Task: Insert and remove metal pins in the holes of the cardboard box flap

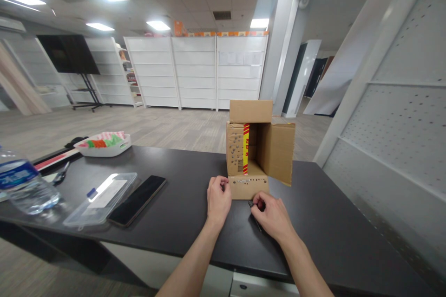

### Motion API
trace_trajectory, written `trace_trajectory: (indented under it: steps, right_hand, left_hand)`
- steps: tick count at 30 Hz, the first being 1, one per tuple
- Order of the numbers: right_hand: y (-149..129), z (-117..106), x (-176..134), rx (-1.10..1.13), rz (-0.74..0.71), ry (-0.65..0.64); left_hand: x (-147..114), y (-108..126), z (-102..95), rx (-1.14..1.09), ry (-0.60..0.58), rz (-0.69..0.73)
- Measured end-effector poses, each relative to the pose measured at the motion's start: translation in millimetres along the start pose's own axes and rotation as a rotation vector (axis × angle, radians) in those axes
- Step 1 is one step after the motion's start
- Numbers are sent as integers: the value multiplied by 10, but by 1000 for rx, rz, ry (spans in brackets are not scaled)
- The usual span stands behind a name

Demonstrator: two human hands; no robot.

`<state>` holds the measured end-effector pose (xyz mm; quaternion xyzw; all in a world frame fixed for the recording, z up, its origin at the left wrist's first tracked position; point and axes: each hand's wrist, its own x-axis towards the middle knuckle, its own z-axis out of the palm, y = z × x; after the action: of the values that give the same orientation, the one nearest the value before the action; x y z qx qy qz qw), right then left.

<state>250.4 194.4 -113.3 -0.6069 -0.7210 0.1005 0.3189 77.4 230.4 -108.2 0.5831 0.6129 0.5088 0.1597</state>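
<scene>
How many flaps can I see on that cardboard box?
4: the top flap, the left flap with yellow-and-red tape, the right flap swung outward, and the bottom flap nearest the camera. No others show.

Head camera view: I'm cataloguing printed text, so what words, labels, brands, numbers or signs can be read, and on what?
No text is legible.
Blue label on clear plastic bottle: characters too blurred.
Red-and-yellow tape on brown cardboard box: red characters too blurred.
Black barcode there: any digits too small.
White paper sheets on tall white shelving: any print too small.
Orange strip atop it: markings too small.
</scene>
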Motion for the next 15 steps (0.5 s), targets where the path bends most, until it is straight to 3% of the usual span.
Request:
trace_trajectory:
  steps: [15]
  right_hand:
    - [80, 78, 30, 1, 23, 98]
  left_hand:
    - [6, -1, -1, 4, 1, 1]
